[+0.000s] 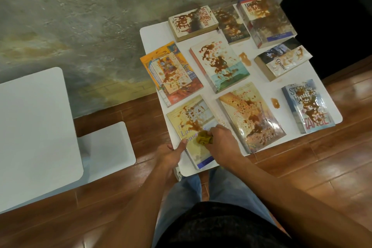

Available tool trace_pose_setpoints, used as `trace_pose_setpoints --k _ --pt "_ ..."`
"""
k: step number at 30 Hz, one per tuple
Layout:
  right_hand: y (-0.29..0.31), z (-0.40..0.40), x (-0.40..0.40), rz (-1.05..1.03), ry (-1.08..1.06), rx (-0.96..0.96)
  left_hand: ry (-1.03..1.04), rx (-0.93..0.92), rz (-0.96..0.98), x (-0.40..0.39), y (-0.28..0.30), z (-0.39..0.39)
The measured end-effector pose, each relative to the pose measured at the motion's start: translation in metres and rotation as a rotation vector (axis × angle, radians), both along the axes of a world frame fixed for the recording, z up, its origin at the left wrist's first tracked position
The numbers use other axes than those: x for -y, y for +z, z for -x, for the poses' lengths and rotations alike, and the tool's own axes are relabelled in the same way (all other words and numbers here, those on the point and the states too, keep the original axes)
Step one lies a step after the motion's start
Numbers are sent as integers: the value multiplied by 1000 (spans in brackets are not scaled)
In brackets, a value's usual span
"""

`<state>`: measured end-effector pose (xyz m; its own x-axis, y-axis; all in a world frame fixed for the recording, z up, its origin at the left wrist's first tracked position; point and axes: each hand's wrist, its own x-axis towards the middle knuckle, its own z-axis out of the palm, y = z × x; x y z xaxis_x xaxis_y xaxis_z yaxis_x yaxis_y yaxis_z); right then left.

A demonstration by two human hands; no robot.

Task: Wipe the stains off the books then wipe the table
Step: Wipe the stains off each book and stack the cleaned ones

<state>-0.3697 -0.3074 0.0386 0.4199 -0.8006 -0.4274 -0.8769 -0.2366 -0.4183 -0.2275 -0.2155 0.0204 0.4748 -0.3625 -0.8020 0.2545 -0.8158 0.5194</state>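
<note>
White table (259, 78): right hand (221, 143) clutches cloth (203, 137) on pale book (193, 127); left hand (169, 154), thumb out, steadies its edge.

lower middle of the pale yellow book (198, 153) hidden under the crumpled yellow cloth (203, 137) and the right hand (221, 143); title partly covered, only some letters legible. cloth's right part buried inside the fingers. near left corner of the white table (259, 72) masked by the left hand (168, 154). titles on the far books (263, 20) smeared by brown stains and blurred, mostly unreadable. small object under the table's near edge (178, 173) too little shown to identify. left white tabletop (34, 137) cut off by the picture's left edge. both forearms cut by the bottom edge.
</note>
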Motion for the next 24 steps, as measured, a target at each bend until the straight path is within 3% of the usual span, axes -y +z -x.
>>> trace_pose_setpoints --k 4,9,14,19,24 --pt "3 -5 22 76 -76 23 0 -4 -10 -1 -1 0" --pt "1 -3 4 -12 54 1 33 -44 20 0 -3 0" --pt "0 -3 18 70 -76 8 33 -33 29 0 0 2" --pt "-3 12 13 26 86 6 32 -27 39 -1 -1 2" --pt "-5 9 23 102 -71 45 28 -22 20 -1 -1 2"
